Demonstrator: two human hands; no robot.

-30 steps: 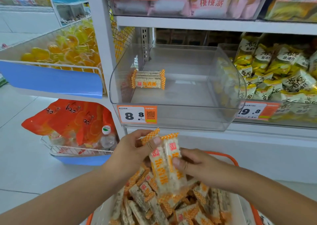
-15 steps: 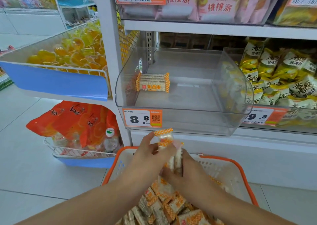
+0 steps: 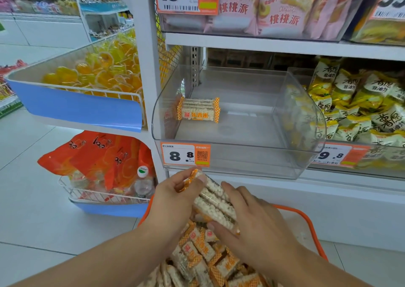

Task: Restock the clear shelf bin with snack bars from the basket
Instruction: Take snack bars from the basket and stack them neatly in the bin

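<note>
A shop aisle with a pale tiled floor (image 3: 26, 190) and white metal shelving (image 3: 263, 43). To the left, a blue-fronted wire rack (image 3: 83, 109) brims with yellow jelly cups, and below it a smaller rack holds orange bags (image 3: 98, 155) and a water bottle (image 3: 143, 183). On the upper shelf sit pink cake packs (image 3: 258, 8); to the right, yellow-and-white snack bags (image 3: 359, 102) crowd their own bin.

The clear shelf bin (image 3: 236, 159) stands at the middle of the shelf, an 8.8 price tag (image 3: 185, 154) on its front wall. Inside, a short stack of bars (image 3: 198, 109) lies at the left, near the side wall — the floor of the bin beyond it is bare plastic.

Just below the bin, over the orange basket (image 3: 306, 219), both hands hold a bundle of snack bars (image 3: 213, 201) between them. The left hand (image 3: 175, 197) wraps its fingers around the upper end, thumb pressed on top — the right hand (image 3: 252, 221) curls around the lower end, thumb underneath. The bundle is tilted, its upper end toward the price tag. Loose bars (image 3: 203, 258) fill the basket beneath.
</note>
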